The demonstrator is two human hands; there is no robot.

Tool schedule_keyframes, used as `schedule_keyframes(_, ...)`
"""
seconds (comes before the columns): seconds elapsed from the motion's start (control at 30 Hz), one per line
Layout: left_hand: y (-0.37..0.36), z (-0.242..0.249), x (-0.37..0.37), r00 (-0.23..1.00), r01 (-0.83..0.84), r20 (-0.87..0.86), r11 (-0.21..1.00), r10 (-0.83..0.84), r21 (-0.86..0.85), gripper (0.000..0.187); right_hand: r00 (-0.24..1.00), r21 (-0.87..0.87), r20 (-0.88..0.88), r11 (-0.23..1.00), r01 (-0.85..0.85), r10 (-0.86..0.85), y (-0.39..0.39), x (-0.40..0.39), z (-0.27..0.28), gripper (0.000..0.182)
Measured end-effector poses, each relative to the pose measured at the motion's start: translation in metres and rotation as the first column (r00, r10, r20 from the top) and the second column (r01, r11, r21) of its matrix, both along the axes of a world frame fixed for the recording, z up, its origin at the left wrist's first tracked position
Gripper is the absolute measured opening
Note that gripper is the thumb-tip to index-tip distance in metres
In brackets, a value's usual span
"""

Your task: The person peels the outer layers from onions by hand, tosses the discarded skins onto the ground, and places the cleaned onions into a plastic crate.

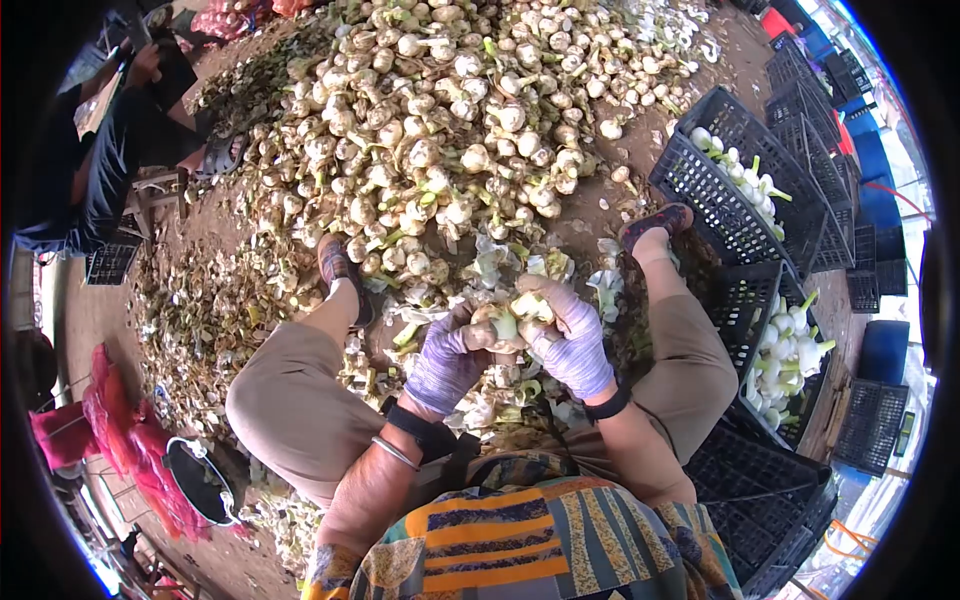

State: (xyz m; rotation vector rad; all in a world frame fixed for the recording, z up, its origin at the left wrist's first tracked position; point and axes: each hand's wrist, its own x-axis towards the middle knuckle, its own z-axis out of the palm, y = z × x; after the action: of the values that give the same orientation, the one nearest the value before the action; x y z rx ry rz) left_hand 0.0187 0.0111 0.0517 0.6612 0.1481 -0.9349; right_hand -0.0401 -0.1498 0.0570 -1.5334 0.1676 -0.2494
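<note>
The left hand (445, 362) and right hand (577, 345), both gloved, curl partly closed around what appears to be one garlic bulb (506, 326), just below centre. For a clean result, one hand should brace the bulb while the other draws loose skin away gently. Count: two crates of whitish bulbs, the upper crate (700, 200) at 2 o'clock, the lower crate (745, 315) at 3; the garlic heap (430, 150) at 12 exceeds counting.

A brown floor (590, 232) is carrying a broad heap of pale bulbs (440, 150) across its upper middle. Leafy scraps (190, 300) are littering it along the heap's left side. Perforated black crates (695, 185) are standing to the right; pink mesh sacks (140, 460) and a dark bucket (200, 482) are resting at lower left.
</note>
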Motion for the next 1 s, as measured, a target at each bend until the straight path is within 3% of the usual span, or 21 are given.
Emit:
schedule_keyframes(0.07, 0.000, -0.002, 0.000, 0.997, -0.007, -0.078, 0.997, 0.001, -0.082, 0.050, 0.997, -0.281, -0.018, 0.957, -0.076, 0.073, -0.007, -0.002, 0.002, 0.046)
schedule_keyframes(0.1, 0.003, -0.007, 0.001, 0.997, -0.003, -0.077, 0.997, -0.003, -0.082, 0.050, 0.997, -0.281, -0.017, 0.957, -0.071, 0.069, -0.009, -0.003, 0.000, 0.046)
schedule_keyframes(0.2, 0.006, -0.010, 0.004, 0.982, 0.064, -0.163, 0.978, -0.098, -0.199, 0.057, 0.999, -0.132, -0.024, 0.991, -0.036, 0.033, -0.011, -0.004, 0.000, 0.048)
schedule_keyframes(0.27, 0.003, -0.002, 0.004, 0.992, 0.022, -0.127, 0.999, -0.028, -0.048, 0.063, 0.968, 0.314, -0.246, 0.949, 0.042, 0.039, -0.007, -0.009, 0.013, 0.045)
schedule_keyframes(0.3, 0.000, 0.000, 0.001, 0.992, 0.024, -0.125, 0.998, -0.030, -0.051, 0.063, 0.966, 0.424, -0.259, 0.901, 0.093, 0.022, -0.003, -0.009, 0.010, 0.042)
schedule_keyframes(0.33, -0.003, 0.001, -0.005, 0.989, 0.005, 0.149, 0.992, -0.023, 0.125, 0.065, 0.966, 0.423, -0.258, 0.901, 0.095, 0.019, -0.002, -0.009, 0.007, 0.042)
schedule_keyframes(0.37, -0.005, 0.003, -0.008, 0.910, -0.063, 0.409, 0.956, -0.062, 0.286, 0.068, 0.948, 0.413, -0.318, 0.901, 0.134, 0.005, -0.001, -0.008, 0.005, 0.041)
schedule_keyframes(0.4, -0.006, 0.006, -0.009, 0.910, -0.061, 0.409, 0.956, -0.064, 0.287, 0.068, 0.926, 0.401, -0.377, 0.900, 0.171, -0.008, 0.001, -0.006, 0.004, 0.040)
schedule_keyframes(0.43, -0.008, 0.011, -0.009, 0.901, -0.085, 0.430, 0.950, -0.054, 0.299, 0.069, 0.906, 0.542, -0.423, 0.799, 0.261, -0.009, 0.005, -0.004, 0.004, 0.033)
schedule_keyframes(0.47, -0.009, 0.015, -0.009, 0.892, -0.110, 0.450, 0.945, -0.044, 0.309, 0.070, 0.906, 0.542, -0.422, 0.798, 0.262, -0.010, 0.005, -0.004, 0.003, 0.033)
schedule_keyframes(0.53, -0.004, 0.015, -0.007, 0.927, -0.141, 0.376, 0.931, 0.004, 0.338, 0.066, 0.962, 0.318, -0.271, 0.941, 0.113, -0.024, 0.004, -0.006, 0.000, 0.026)
schedule_keyframes(0.57, 0.001, 0.010, -0.006, 0.966, -0.067, 0.258, 0.951, -0.013, 0.301, 0.062, 0.972, 0.053, -0.233, 0.998, 0.043, -0.030, 0.001, -0.007, -0.002, 0.026)
schedule_keyframes(0.6, 0.006, 0.007, -0.004, 0.990, -0.001, 0.139, 0.967, -0.036, 0.254, 0.059, 0.972, 0.054, -0.235, 0.998, 0.040, -0.026, -0.001, -0.007, -0.007, 0.026)
schedule_keyframes(0.67, 0.011, 0.005, -0.001, 0.981, 0.068, 0.154, 0.954, -0.118, 0.292, 0.058, 0.996, -0.357, -0.055, 0.933, 0.040, -0.064, -0.001, -0.006, -0.018, 0.021)
schedule_keyframes(0.73, 0.011, -0.003, 0.000, 0.970, 0.212, 0.079, 0.962, -0.228, 0.174, 0.062, 0.989, -0.343, 0.008, 0.929, 0.141, -0.147, 0.006, -0.003, -0.018, 0.019)
schedule_keyframes(0.77, -0.007, -0.008, -0.009, 0.993, -0.106, 0.075, 0.976, 0.094, 0.189, 0.065, 0.984, -0.031, -0.152, 0.996, 0.089, -0.093, 0.005, -0.001, -0.011, 0.024)
schedule_keyframes(0.8, -0.003, -0.009, -0.007, 0.993, -0.107, 0.075, 0.976, 0.095, 0.189, 0.065, 0.959, 0.290, -0.285, 0.954, 0.075, 0.011, 0.005, 0.002, -0.005, 0.029)
schedule_keyframes(0.83, 0.003, -0.008, -0.001, 1.000, 0.018, -0.003, 0.996, -0.018, 0.086, 0.065, 0.924, 0.405, -0.376, 0.909, 0.096, 0.070, -0.006, 0.002, 0.003, 0.041)
schedule_keyframes(0.87, 0.007, -0.004, 0.003, 0.988, 0.136, -0.066, 0.990, -0.138, -0.027, 0.065, 0.943, 0.445, -0.331, 0.887, 0.123, 0.035, -0.015, 0.003, -0.008, 0.049)
schedule_keyframes(0.93, 0.006, -0.011, 0.005, 0.991, 0.136, -0.005, 0.989, -0.137, -0.061, 0.065, 0.906, 0.032, -0.341, 0.960, 0.278, -0.251, -0.038, 0.000, -0.035, 0.042)
schedule_keyframes(1.0, 0.002, -0.012, 0.002, 0.989, -0.004, 0.145, 1.000, 0.001, 0.020, 0.063, 0.859, 0.274, -0.237, 0.817, 0.507, -0.453, -0.052, -0.004, -0.035, 0.035)
